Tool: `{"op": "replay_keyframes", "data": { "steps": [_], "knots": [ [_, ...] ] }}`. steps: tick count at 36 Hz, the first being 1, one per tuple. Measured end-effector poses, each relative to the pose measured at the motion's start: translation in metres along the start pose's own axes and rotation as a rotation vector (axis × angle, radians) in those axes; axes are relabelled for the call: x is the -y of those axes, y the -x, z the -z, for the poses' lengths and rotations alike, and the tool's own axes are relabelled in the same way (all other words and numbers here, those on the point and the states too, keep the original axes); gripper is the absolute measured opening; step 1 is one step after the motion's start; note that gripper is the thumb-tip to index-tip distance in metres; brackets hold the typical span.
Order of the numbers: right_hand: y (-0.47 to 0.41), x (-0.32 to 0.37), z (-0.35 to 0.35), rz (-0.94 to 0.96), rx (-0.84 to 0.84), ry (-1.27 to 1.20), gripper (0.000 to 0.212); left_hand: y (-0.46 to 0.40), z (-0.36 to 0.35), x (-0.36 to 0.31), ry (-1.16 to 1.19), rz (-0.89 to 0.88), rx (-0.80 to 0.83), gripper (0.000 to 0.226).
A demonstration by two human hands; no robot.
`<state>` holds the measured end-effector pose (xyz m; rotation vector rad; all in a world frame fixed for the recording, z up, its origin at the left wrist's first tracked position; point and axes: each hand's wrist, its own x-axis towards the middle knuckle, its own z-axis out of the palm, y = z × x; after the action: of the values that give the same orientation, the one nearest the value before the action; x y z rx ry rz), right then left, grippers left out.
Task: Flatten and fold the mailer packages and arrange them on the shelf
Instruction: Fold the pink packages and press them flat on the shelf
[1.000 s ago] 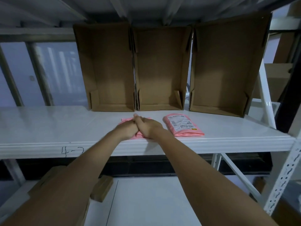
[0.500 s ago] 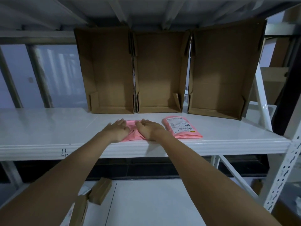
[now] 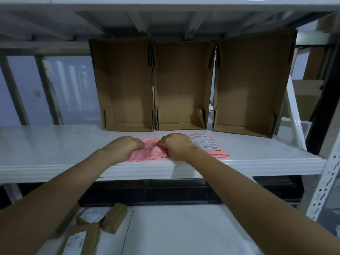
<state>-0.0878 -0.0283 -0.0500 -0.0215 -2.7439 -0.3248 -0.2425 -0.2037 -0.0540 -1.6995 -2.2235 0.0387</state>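
Note:
A pink mailer (image 3: 147, 153) lies on the white shelf (image 3: 55, 150) near its front edge. My left hand (image 3: 125, 146) grips its left side with curled fingers. My right hand (image 3: 176, 146) grips its right side the same way, and the plastic bunches up between them. A second pink mailer (image 3: 209, 145) with a white label lies flat just right of my right hand.
Three open brown cardboard boxes (image 3: 127, 85) (image 3: 182, 85) (image 3: 252, 83) stand side by side at the back of the shelf. Several small brown parcels (image 3: 114, 219) lie on the lower surface at bottom left. A white upright post (image 3: 325, 181) stands at the right.
Both hands went from pressing flat on the pink mailer to curling their fingers and gripping its two sides. The mailer is now bunched in the middle.

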Motion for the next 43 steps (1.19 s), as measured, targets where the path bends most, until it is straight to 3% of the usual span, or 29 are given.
{"op": "replay_keyframes", "data": {
  "steps": [4,7,9,15,18,21,29,34,39,43],
  "knots": [
    [0.002,-0.002,-0.005,0.004,-0.03,-0.033,0.016,0.001,-0.005,0.017,-0.37,-0.182,0.091,0.035],
    [0.004,0.0,-0.001,0.035,-0.017,0.003,0.015,0.0,-0.007,0.024,-0.441,-0.143,0.095,0.029],
    [0.005,0.003,0.004,0.07,0.003,0.077,0.015,-0.001,-0.011,0.028,-0.472,-0.175,0.053,0.04],
    [0.009,0.009,0.012,0.107,0.048,0.204,0.019,0.01,0.001,0.02,-0.519,-0.276,-0.046,0.041],
    [0.011,0.01,0.012,0.088,0.046,0.166,0.017,0.012,0.001,0.013,-0.417,-0.233,-0.096,0.036],
    [0.014,0.008,0.008,0.029,0.01,0.064,0.014,0.017,0.0,0.007,-0.138,-0.099,-0.215,0.029],
    [0.023,0.001,0.006,-0.157,0.01,-0.265,0.008,0.015,0.007,-0.004,0.59,0.177,-0.185,0.017],
    [0.025,0.0,0.01,-0.301,0.03,-0.581,0.033,0.009,0.015,-0.017,0.932,0.316,-0.2,0.028],
    [0.019,-0.002,0.024,-0.44,-0.152,-1.148,0.025,-0.006,0.035,-0.035,1.099,0.496,-0.268,0.019],
    [0.017,0.0,0.036,-0.537,-0.227,-1.392,0.027,-0.014,0.05,-0.044,1.268,0.563,-0.32,0.018]
  ]
}}
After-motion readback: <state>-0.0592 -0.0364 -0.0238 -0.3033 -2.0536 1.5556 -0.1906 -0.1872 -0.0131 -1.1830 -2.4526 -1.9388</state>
